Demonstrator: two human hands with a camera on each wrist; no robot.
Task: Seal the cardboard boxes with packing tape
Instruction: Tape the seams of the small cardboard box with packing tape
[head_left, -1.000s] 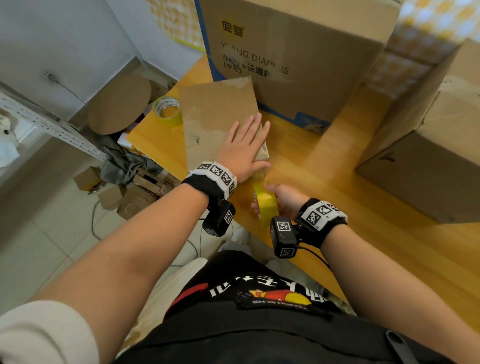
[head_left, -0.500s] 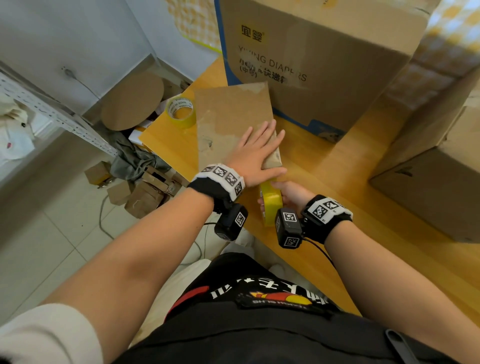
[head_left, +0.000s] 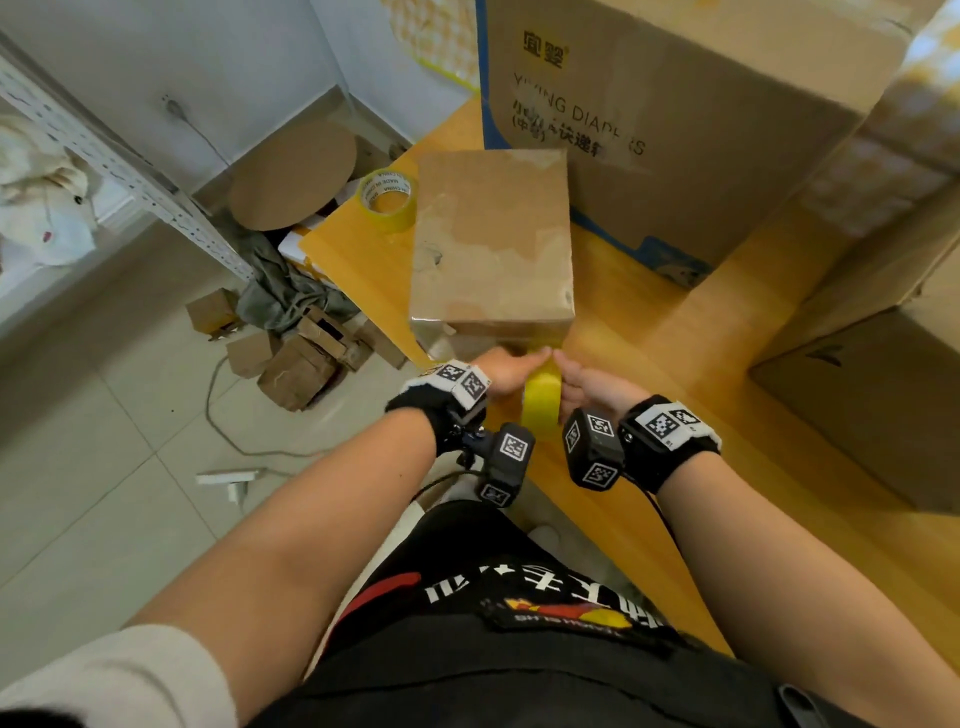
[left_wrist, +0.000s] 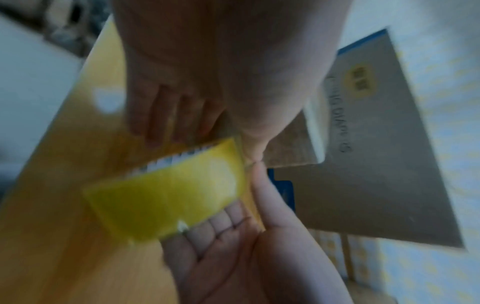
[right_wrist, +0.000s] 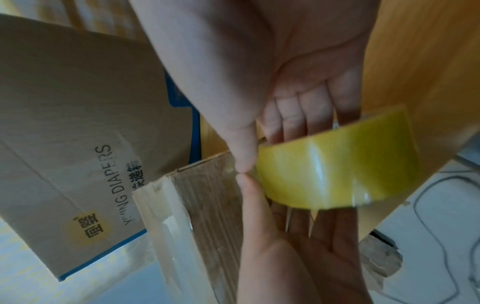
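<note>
A small cardboard box (head_left: 493, 244) lies flat on the wooden table (head_left: 675, 332), its near face toward me. A yellow packing tape roll (head_left: 540, 402) stands on edge just in front of that face, between my hands. In the right wrist view my right hand (right_wrist: 272, 139) has its fingers (right_wrist: 298, 115) through the roll (right_wrist: 337, 170) and its thumb on the outside. My left hand (right_wrist: 259, 205) pinches the tape beside the roll, its thumb tip touching the right thumb tip by the box (right_wrist: 205, 197). The left wrist view is blurred; it shows the roll (left_wrist: 168, 197) under my left hand (left_wrist: 207, 133).
A large diaper carton (head_left: 675, 130) stands right behind the small box, and another brown box (head_left: 872, 405) sits on the right. A second tape roll (head_left: 388, 200) lies left of the small box. Small cartons (head_left: 296, 358) and a power strip (head_left: 228, 478) litter the floor at left.
My left hand has come off the top of the small box and down to the tape at the box's near face. The right hand still holds the roll there.
</note>
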